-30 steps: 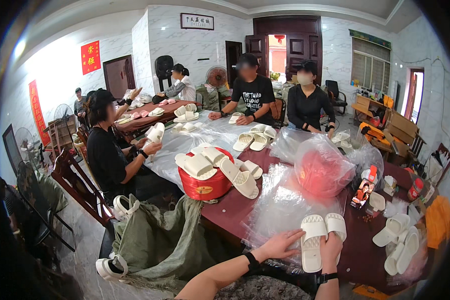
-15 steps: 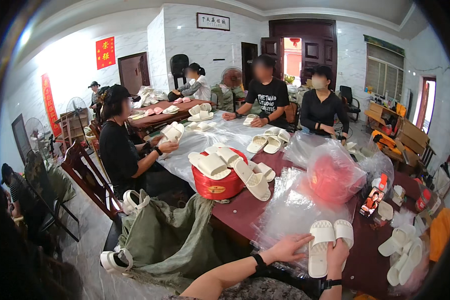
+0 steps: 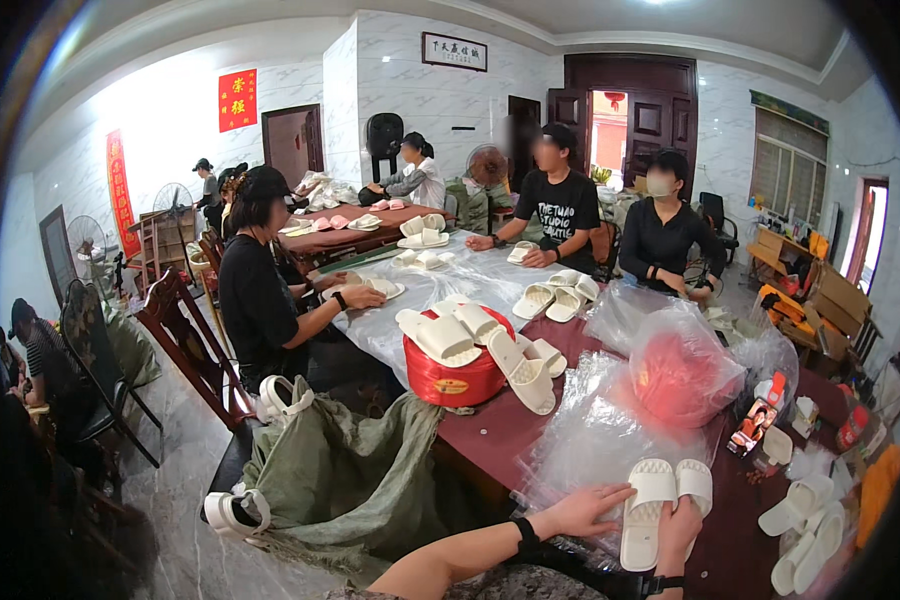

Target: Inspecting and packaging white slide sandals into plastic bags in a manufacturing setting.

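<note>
Two white slippers [image 3: 654, 482] held side by side, insoles up, over the near right part of the dark red table [image 3: 490, 455]. Right hand [image 3: 678, 528] pinches the pair, thumb lying between them; its other fingers are hidden. Left hand [image 3: 582, 511] spread, fingers straight, tips at the left slipper's outer edge; contact cannot be told at this angle. Change over the last half second: view swung left; co-worker [image 3: 260, 275] at left has lowered slippers [image 3: 375, 287] toward the tabletop. Near pair's grip unchanged, so its handling seems paused. Clear plastic bags [image 3: 582, 425] lie just beyond; more white slippers [image 3: 818, 548] at right.
</note>
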